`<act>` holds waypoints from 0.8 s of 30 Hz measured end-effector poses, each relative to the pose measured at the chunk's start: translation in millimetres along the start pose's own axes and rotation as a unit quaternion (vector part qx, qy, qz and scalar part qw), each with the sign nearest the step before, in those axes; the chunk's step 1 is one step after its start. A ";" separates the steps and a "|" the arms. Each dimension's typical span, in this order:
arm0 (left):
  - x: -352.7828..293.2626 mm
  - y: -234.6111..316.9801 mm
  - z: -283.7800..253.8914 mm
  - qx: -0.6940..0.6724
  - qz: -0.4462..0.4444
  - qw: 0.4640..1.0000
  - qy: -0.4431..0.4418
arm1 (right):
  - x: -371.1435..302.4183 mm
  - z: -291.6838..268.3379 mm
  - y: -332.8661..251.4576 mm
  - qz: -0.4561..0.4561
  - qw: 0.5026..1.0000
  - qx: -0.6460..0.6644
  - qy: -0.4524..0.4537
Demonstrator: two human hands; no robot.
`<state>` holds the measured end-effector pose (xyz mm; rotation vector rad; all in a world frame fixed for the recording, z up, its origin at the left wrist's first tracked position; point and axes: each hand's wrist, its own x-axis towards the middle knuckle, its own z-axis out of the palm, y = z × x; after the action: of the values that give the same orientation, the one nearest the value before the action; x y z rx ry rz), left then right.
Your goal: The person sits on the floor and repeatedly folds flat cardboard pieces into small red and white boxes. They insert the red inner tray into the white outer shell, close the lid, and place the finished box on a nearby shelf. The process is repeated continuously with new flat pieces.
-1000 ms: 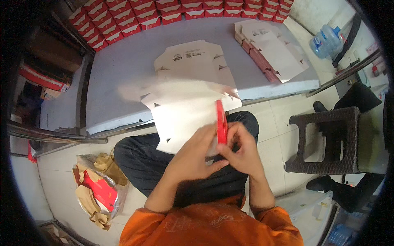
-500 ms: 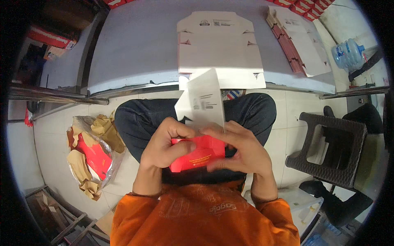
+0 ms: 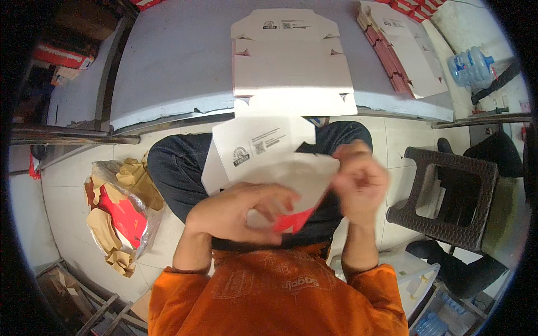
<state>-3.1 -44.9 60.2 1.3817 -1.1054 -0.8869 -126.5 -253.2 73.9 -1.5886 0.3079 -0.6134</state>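
Observation:
A partly folded cardboard box blank (image 3: 274, 162), white on the inside and red on the outside, is held over my lap. Its printed white flap leans away from me, and a bit of red shows at the near edge. My left hand (image 3: 244, 213) grips the near left side, fingers curled over the white face. At the right edge, my right hand (image 3: 361, 182) is closed on the cardboard, its fingers smeared by motion. Just beyond, a stack of flat white box blanks (image 3: 288, 67) lies on the table, overhanging its near edge.
The grey table (image 3: 174, 73) carries a second stack of blanks (image 3: 414, 61) at right. A bag of brown paper and red card scraps (image 3: 120, 215) sits on the floor at left. To the right are a dark plastic stool (image 3: 448, 196) and a blue water jug (image 3: 473, 67).
The box blank has been turned and opened out, so its white inside faces up and less red shows. My right hand has moved right and away from me; my left hand has come slightly nearer.

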 end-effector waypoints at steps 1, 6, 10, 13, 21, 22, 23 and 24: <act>-1.4 -3.5 0.4 -0.026 -0.053 0.998 -0.021 | -1.6 -3.6 2.0 -0.041 0.999 -0.003 -0.014; -5.4 4.4 -3.0 -0.124 -0.162 0.979 -0.017 | -14.3 -4.4 -3.9 0.007 0.932 -0.232 -0.277; -8.3 3.8 -1.4 -0.014 -0.124 0.992 0.020 | -15.4 2.4 -3.3 0.159 0.985 -0.056 -0.023; -11.1 -12.8 -7.1 -0.048 -0.217 0.974 0.038 | -9.3 1.4 0.4 -0.105 0.986 0.009 -0.131; -18.3 -37.3 -4.6 -0.190 -0.123 0.974 -0.022 | -19.2 20.2 -9.0 -0.064 0.910 -0.298 -0.280; -18.3 -33.8 -4.7 -0.105 -0.091 0.990 -0.036 | -22.3 26.4 -12.6 -0.052 0.856 -0.343 -0.383; -17.5 -29.5 -6.2 -0.009 -0.041 0.996 -0.080 | -22.1 29.6 -15.5 -0.021 0.835 -0.344 -0.428; -15.4 -25.2 -8.5 0.103 -0.003 0.989 -0.101 | -22.3 33.1 -18.7 0.012 0.818 -0.349 -0.457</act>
<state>4.0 -28.7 35.1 1.4876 -1.3806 -0.9540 -129.5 -211.3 87.3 -2.3807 -0.2141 0.3966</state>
